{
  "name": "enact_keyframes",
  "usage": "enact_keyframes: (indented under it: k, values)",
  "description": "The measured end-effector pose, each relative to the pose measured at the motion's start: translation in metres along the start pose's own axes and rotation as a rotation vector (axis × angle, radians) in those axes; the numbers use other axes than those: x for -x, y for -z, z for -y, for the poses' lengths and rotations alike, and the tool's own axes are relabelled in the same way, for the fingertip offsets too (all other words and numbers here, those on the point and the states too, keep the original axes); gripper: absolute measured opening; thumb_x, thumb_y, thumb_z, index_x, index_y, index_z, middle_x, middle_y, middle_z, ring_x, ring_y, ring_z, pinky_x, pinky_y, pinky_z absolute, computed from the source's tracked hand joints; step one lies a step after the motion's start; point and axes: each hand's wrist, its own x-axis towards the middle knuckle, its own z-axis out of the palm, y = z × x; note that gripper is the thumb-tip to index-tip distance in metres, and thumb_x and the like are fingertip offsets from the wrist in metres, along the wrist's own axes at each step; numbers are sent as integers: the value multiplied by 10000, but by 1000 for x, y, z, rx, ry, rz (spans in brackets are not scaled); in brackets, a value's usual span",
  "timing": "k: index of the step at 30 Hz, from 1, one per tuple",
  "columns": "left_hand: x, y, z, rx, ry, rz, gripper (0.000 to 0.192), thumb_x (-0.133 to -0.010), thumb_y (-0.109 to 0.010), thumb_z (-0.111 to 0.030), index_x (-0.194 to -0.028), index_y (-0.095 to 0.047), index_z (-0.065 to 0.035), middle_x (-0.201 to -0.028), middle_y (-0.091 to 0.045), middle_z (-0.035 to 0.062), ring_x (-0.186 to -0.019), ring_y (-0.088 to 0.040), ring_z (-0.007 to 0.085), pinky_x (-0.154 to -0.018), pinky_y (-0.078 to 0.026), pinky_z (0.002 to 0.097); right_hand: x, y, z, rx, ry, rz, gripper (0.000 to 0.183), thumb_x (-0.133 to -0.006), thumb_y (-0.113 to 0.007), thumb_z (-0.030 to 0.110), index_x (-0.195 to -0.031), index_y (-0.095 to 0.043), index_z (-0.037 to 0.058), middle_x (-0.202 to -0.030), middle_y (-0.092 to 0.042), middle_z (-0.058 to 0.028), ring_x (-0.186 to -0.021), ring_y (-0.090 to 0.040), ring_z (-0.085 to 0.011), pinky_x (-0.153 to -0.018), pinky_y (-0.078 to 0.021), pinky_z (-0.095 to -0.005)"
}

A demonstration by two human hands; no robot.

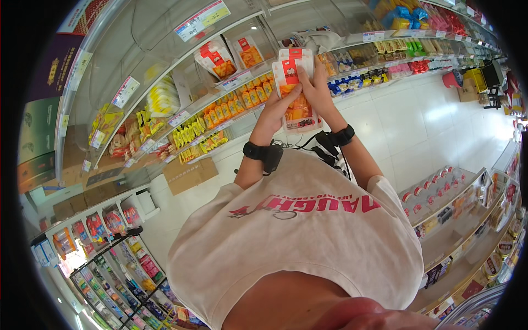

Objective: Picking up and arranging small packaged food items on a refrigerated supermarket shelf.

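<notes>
In front of the shelves, my left hand [277, 112] and my right hand [319, 93] hold a small stack of red, white and orange snack pouches [298, 111] between them. The thumbs lie over the front pouch, and the fingers behind are partly hidden. Similar pouches [215, 60] stand in a clear shelf bin to the left, and another similar pouch [248, 51] is in the bin beside it. Grey-white plastic packaging [319, 40] lies on the shelf just behind the held stack. Both wrists wear black straps with devices.
Shelf bins hold yellow packets [163, 99] and small orange packs [222, 111]. A flattened-looking cardboard box [190, 175] is on the floor at the left. Clear jars with red lids [431, 185] line a shelf at the right. Cables hang near my waist.
</notes>
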Motion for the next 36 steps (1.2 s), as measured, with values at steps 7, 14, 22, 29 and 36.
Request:
enact_keyframes:
  k: [7,14,22,29,36]
  values:
    - [10,-8,-23,-36,-277,-180,404,-948,-688,-186,-1290,-543,-26,-1200,-641,65,-1042,-639,141,-870,-537,297,12,17,41,-289,-399,334,741,-1034,-438,476,-1511,-256,-62,-1505,-396,-207,-1386,-395,-292,-1147,-292,-380]
    - [14,-17,-22,-337,-668,-319,461,-844,-746,0,-1247,-523,5,-1189,-628,102,-1015,-643,156,-854,-546,315,20,4,60,-651,-615,279,696,-1039,-326,558,-1317,-523,-48,-1233,-594,-116,-1139,-587,-178,-971,-441,-250]
    - [14,-8,-10,100,-408,-157,439,-889,-702,-18,-1289,-522,-26,-1220,-612,77,-1059,-641,189,-899,-547,340,12,0,57,-326,-286,167,658,-1045,-377,495,-1329,-507,-85,-1294,-589,-235,-1234,-533,-270,-1064,-358,-305]
    - [13,7,-25,-254,-418,-201,360,-888,-724,-71,-1208,-590,23,-1119,-677,84,-935,-671,149,-806,-551,291,-2,29,68,-182,97,-46,557,-986,-557,325,-1386,-467,-52,-1373,-525,-241,-1286,-505,-321,-1065,-383,-396]
    - [12,11,-13,-502,-295,-35,415,-832,-765,-83,-1206,-603,-7,-1089,-685,63,-946,-662,146,-804,-542,292,-8,38,93,117,479,67,458,-881,-674,232,-1296,-591,58,-1301,-556,-188,-1206,-524,-378,-1033,-414,-435]
